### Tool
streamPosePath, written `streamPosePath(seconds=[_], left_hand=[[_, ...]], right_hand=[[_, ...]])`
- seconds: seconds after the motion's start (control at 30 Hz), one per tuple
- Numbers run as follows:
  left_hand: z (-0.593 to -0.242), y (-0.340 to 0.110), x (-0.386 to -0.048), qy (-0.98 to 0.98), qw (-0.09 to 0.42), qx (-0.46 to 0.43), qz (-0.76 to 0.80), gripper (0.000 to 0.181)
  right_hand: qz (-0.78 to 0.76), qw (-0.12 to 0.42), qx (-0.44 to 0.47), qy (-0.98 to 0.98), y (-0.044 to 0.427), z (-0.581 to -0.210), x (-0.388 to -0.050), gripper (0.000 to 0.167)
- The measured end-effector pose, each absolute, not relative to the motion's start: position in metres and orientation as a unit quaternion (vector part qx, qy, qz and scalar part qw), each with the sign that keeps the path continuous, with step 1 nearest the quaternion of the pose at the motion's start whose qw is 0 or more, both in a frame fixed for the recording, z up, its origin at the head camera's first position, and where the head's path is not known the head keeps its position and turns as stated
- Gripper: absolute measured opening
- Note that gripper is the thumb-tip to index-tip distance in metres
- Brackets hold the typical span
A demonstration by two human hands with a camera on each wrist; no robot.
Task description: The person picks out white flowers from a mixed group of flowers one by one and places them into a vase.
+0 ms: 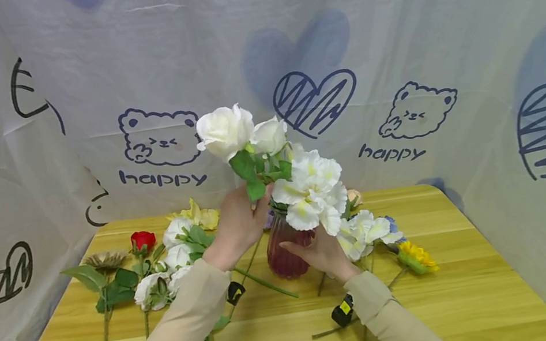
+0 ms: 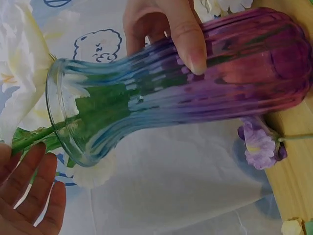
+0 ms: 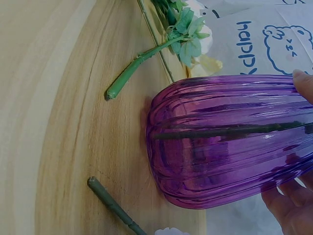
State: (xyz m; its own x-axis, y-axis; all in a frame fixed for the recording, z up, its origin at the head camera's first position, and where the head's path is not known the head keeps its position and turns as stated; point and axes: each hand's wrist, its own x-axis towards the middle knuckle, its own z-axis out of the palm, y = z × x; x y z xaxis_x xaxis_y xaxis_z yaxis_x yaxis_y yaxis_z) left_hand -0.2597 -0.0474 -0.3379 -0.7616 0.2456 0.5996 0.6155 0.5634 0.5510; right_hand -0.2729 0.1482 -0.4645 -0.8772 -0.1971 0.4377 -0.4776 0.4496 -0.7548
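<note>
A ribbed glass vase (image 1: 284,250), shading from clear blue at its mouth to purple-pink at its base, is at the middle of the table. My right hand (image 1: 323,251) grips its side, with the thumb across the glass in the left wrist view. At the vase's mouth my left hand (image 1: 239,219) pinches a green stem (image 2: 32,141) below the white roses (image 1: 226,132). White ruffled flowers (image 1: 312,188) lean over the rim toward the right. Through the purple glass, a dark stem (image 3: 220,132) reaches down close to the base.
Left on the table (image 1: 276,339) lie a red rose (image 1: 143,241), a brown flower (image 1: 106,260) and several white flowers (image 1: 154,291). A sunflower (image 1: 416,258) and more white blooms (image 1: 363,233) lie right. Black wrist cameras (image 1: 343,311) sit on both wrists. A printed cloth (image 1: 233,36) hangs behind.
</note>
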Motion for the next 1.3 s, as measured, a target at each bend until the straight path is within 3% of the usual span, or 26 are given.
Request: streamPosePath(seconds=[0.23,0.53,0.83,1.0,1.1,1.2,1.3], left_hand=[[-0.332,-0.047,-0.269,-0.864,0.240,-0.245,-0.368,0.034],[-0.335,-0.044,-0.272,-0.889,0.197,-0.257,-0.324,0.032],[-0.343,-0.045,-0.272,-0.897,0.187,-0.284,-0.281,0.031],[-0.348,-0.046,-0.271,-0.886,0.142,-0.265,-0.354,0.040],[-0.352,-0.048,-0.269,-0.873,0.100,-0.233,-0.417,0.035],[-0.356,-0.049,-0.267,-0.852,0.089,-0.209,-0.472,0.028],[-0.362,-0.050,-0.265,-0.827,0.111,-0.198,-0.515,0.024]], right_hand=[[0.470,0.174,0.230,-0.834,0.148,-0.463,-0.274,0.099],[0.476,0.150,0.209,-0.841,0.148,-0.465,-0.275,0.080],[0.452,0.187,0.221,-0.844,0.147,-0.465,-0.275,0.076],[0.449,0.185,0.221,-0.846,0.148,-0.466,-0.274,0.079],[0.448,0.183,0.218,-0.847,0.148,-0.465,-0.275,0.085],[0.449,0.184,0.217,-0.847,0.149,-0.465,-0.276,0.090],[0.454,0.177,0.210,-0.848,0.148,-0.466,-0.276,0.089]])
